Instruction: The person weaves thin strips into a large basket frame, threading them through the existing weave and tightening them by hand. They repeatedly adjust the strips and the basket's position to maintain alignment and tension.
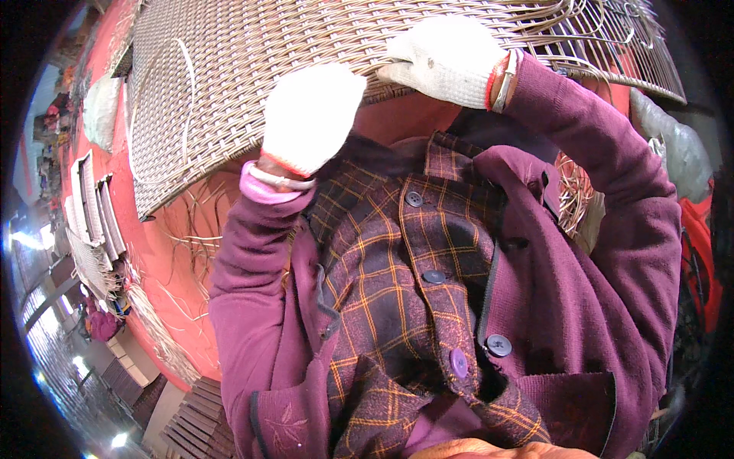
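Observation:
A large woven wicker panel (222,84) in grey-beige strands spans the top of the head view. Both my hands wear white knit gloves with red-edged cuffs and meet the panel's near edge. My left hand (312,116) is closed there, its glove washed out by glare, so single fingers do not show. To its right and a little farther off, my right hand (447,61) has thumb and fingers drawn together over the weave. Whatever lies between the fingertips is too small to make out. Loose strands (562,30) curl from the panel's unfinished-looking right part.
Red cloth (180,283) lies below the panel, with thin strands strewn on it. A bundle of pale strands (157,329) and stacked wicker pieces (95,203) stand at left. Brown slats (197,421) lie at lower left. A plastic-wrapped bundle (673,141) is at right.

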Action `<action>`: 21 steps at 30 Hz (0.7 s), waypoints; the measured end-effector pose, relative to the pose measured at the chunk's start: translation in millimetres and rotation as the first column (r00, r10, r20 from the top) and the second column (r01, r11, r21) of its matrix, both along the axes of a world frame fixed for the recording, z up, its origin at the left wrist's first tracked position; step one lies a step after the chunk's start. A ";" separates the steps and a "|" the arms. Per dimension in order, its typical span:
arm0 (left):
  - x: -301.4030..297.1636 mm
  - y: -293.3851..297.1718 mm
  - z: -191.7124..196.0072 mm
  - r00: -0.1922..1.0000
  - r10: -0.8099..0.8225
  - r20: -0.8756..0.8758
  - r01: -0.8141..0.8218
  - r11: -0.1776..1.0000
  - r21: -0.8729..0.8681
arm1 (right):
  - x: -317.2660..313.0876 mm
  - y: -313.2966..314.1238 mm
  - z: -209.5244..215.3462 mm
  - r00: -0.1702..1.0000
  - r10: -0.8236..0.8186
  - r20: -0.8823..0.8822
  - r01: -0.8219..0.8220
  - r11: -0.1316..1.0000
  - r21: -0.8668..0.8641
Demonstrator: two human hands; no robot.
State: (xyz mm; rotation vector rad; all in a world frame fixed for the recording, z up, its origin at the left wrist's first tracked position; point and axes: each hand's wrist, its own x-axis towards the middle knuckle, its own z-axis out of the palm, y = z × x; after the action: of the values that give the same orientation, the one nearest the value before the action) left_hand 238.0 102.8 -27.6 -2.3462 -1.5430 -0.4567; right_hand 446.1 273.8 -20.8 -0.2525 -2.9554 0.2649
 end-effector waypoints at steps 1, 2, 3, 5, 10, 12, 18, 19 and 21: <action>4.7 3.5 -1.9 1.000 0.016 -0.023 -0.016 0.999 0.029 | 1.3 1.1 -2.8 1.000 -0.004 -0.019 0.004 1.000 0.005; 7.8 6.2 -2.6 0.998 0.017 -0.067 -0.013 0.998 0.060 | 4.2 3.5 -3.4 0.996 0.008 -0.090 -0.007 1.000 0.015; 7.8 7.2 -0.4 0.985 0.101 -0.141 -0.118 0.986 -0.116 | 10.2 6.7 -1.7 0.999 0.016 -0.042 -0.013 0.999 0.052; 6.2 9.1 6.1 0.997 0.055 0.056 -0.054 0.998 -0.020 | 30.4 13.6 10.1 0.988 0.122 -0.093 -0.106 0.981 0.163; 12.5 27.5 25.2 0.963 0.044 0.265 -0.084 0.986 0.143 | 95.4 41.3 74.2 0.992 -0.113 0.065 0.091 0.959 0.270; 31.8 36.3 27.2 0.834 0.114 0.539 -0.017 0.983 -0.181 | 116.6 28.7 80.5 0.909 -0.402 0.113 0.417 0.861 -0.292; 46.2 46.6 41.7 0.615 0.190 0.765 0.157 0.921 -0.355 | 113.8 20.9 43.7 0.963 -0.213 -0.168 0.201 0.976 -0.087; 36.5 42.3 45.5 0.786 0.110 0.609 0.099 0.949 -0.300 | 113.6 19.2 37.8 0.972 -0.219 -0.086 0.218 0.976 -0.028; 21.0 36.0 43.8 0.939 0.034 0.343 0.042 0.976 -0.212 | 112.6 16.6 30.3 0.961 -0.276 0.030 0.274 0.959 0.066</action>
State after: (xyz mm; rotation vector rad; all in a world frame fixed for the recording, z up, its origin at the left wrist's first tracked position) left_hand 259.0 138.8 16.2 -2.5368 -1.8238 -0.7735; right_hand 558.7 290.4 9.5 -0.6603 -2.9111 0.1327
